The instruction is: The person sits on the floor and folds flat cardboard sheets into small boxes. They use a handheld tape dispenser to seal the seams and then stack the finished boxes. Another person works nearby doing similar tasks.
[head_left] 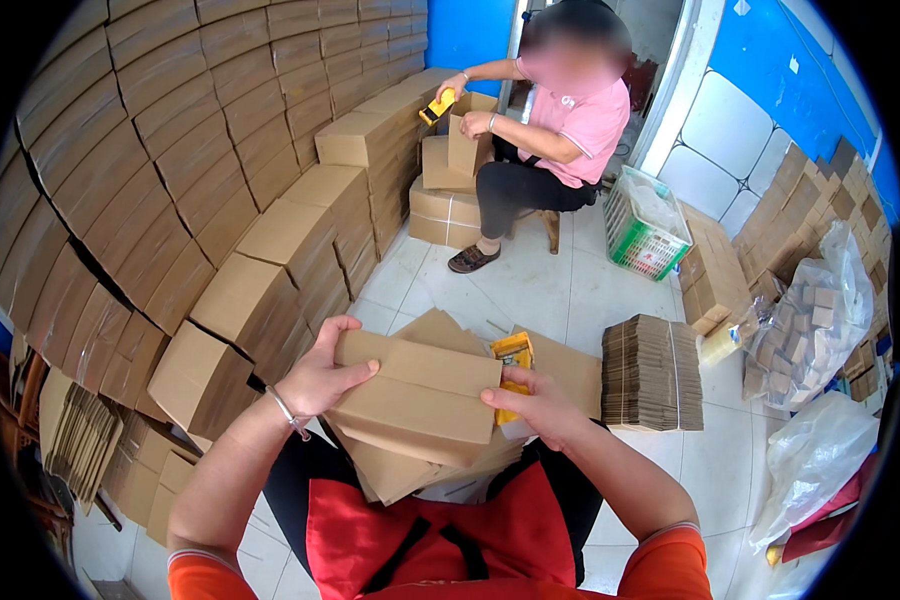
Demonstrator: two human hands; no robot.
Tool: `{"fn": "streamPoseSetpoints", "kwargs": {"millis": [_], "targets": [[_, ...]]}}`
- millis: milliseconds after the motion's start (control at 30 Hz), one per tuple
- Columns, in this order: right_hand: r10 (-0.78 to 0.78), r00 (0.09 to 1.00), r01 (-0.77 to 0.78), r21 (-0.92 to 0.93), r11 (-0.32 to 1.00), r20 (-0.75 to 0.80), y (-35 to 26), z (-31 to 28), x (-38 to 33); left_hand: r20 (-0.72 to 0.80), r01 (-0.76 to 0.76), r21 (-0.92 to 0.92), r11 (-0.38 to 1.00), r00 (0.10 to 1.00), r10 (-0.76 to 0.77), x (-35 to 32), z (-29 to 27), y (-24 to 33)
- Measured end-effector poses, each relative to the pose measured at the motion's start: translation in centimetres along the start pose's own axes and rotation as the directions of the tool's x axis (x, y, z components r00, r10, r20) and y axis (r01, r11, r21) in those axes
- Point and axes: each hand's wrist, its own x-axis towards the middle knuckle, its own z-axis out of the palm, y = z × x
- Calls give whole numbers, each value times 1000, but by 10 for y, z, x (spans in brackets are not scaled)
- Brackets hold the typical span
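one carton (415,390) over the lap, apparently mid-fold; sealing unclear.
left hand (325,372) curled round its left end, right hand (537,402) pinching its right; can't tell if that also grips the yellow dispenser (513,352). likely to go: sheets (395,478) underneath, tied bundle (650,375) beyond. done: stacked cartons (170,150).

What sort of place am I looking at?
Probably a small carton-packing workshop: stacked cardboard boxes line the wall, a strapped bundle of flattened cardboard stands on the floor, and a co-worker handles another box.
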Motion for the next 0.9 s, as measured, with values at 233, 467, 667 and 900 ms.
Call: {"fn": "streamPoseSetpoints", "kwargs": {"millis": [233,467,667,900], "targets": [[21,999,-21,3,1000,27,-5,-8,1,29,26,60,998,999,-27,-5,-6,10],[77,996,-76,-35,996,41,-11,-7,0,15,13,74,997,1000,-14,-1,-9,3],[102,995,-100,-81,992,21,-11,-5,-2,-1,5,76,997,1000,-5,-2,-3,2],[49,999,-46,-126,991,19,1,-7,3,25,-58,184,981,998,55,-2,-4,-4]]}}
